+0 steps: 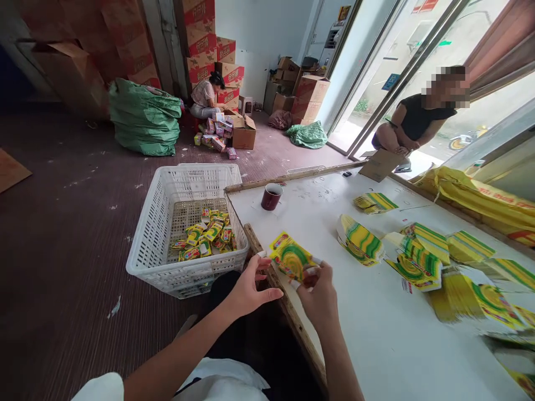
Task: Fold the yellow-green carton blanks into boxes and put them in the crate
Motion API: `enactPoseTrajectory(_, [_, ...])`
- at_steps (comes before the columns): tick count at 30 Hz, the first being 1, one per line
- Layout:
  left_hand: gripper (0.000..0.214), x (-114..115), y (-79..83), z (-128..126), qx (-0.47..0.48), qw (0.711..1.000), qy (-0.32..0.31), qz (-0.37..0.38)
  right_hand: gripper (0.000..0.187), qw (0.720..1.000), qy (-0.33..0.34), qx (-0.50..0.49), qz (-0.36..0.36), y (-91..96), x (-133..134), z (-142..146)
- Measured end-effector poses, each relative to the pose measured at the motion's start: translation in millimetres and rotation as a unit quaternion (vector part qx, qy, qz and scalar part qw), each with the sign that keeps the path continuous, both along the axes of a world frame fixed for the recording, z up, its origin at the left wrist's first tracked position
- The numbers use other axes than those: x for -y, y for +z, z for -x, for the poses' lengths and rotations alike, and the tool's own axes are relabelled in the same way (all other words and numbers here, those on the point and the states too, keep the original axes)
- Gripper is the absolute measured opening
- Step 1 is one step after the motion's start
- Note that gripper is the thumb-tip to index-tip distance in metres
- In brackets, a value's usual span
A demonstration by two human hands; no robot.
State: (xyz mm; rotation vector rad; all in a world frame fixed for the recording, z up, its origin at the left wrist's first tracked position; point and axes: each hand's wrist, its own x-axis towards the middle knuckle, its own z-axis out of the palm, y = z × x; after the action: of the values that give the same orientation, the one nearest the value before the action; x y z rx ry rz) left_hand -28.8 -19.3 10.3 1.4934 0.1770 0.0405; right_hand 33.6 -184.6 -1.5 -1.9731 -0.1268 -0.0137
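A small yellow and green printed carton [291, 257] is gripped at its right end by my right hand [320, 295], just above the table's near edge. Beside the carton's left end is my left hand [251, 287], its thumb and fingers spread apart with nothing between them. White wraps cover some fingertips. To the left, a white plastic crate [144, 245] holds several small yellow cartons [209, 234]. Flat stacks of yellow and green cartons [361, 239] lie on the white table [376, 317] to the right.
A dark red mug [272, 197] stands near the table's left corner, by the wooden edge strip [292, 317]. One person [418, 122] sits beyond the far edge; another person [207, 97] sits among boxes. A green sack [144, 117] rests on the floor.
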Motion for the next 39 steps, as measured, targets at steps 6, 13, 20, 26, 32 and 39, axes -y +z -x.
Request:
enactPoseTrajectory(6, [0.049,27,20.8,-15,0.040,0.934,0.164,0.314,0.063,0.924,0.221,-0.146,-0.276,17.5,-40,57])
enactPoseTrajectory(13, [0.051,24,15.3,-10,0.050,0.965,0.185,0.177,0.038,0.936,0.152,-0.146,-0.283,4.9,-31,47])
enactPoseTrajectory(20, [0.039,14,17.2,-9,0.030,0.983,0.113,0.141,0.026,0.978,0.091,-0.057,-0.177,6.7,-10,38])
enactPoseTrajectory(26, [0.076,-34,36.7,-15,0.046,0.999,-0.001,0.009,0.022,0.972,0.155,0.174,0.041,17.7,12,25])
enactPoseTrajectory(32, [0.067,-26,46.2,-1,-0.115,0.904,-0.280,-0.304,0.030,0.903,0.249,0.338,0.091,31.3,2,32])
enactPoseTrajectory(39, [0.063,8,30.8,6,-0.130,0.955,-0.035,-0.263,0.019,0.944,0.019,0.326,0.040,9.2,-16,61])
